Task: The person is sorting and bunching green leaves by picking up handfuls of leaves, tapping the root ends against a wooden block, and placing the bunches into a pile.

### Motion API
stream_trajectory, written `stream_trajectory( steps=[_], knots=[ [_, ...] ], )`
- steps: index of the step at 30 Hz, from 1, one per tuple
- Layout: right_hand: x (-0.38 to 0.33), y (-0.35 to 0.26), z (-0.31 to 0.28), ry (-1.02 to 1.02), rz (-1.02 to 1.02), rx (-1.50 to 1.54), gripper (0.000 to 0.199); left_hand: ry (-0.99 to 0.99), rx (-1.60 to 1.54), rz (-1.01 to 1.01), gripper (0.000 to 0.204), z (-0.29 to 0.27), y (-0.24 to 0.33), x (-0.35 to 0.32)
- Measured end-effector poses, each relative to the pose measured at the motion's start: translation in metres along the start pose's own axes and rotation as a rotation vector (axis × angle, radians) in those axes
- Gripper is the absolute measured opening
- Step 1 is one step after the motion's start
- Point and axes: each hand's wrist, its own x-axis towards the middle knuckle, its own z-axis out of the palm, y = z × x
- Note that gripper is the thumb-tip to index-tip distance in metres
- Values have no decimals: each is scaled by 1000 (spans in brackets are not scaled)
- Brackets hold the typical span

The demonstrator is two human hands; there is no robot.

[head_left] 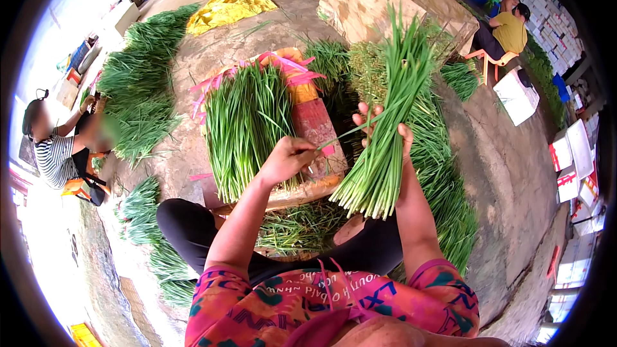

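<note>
Green chive bundle (385, 135) upright in right hand (380, 130); left hand (287, 157) seemingly pinching stalk.

Both forearms come up from the bottom, bare past short patterned sleeves. Right hand (380, 130) is raised, palm up, fingers spread and curled around the bunch of green chives (385, 135). Left hand (287, 157) sits just left of that bunch and a bit lower, fingers pinched together on one stalk.
</note>
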Motion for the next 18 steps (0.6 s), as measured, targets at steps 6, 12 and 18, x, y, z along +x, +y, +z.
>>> stream_trajectory(
  steps=[6, 12, 18],
  knots=[
    [-12, -37, -9, -116, -163, 44, 45, -86, 52, -458, 15, 11, -51, -100],
    [-10, -26, 4, 162, -57, -100, 47, -206, 651, -149, 75, 26, -135, -139],
    [3, 4, 4, 197, 196, -155, 53, -21, -528, -135, 102, 55, -12, -62]
  ],
)
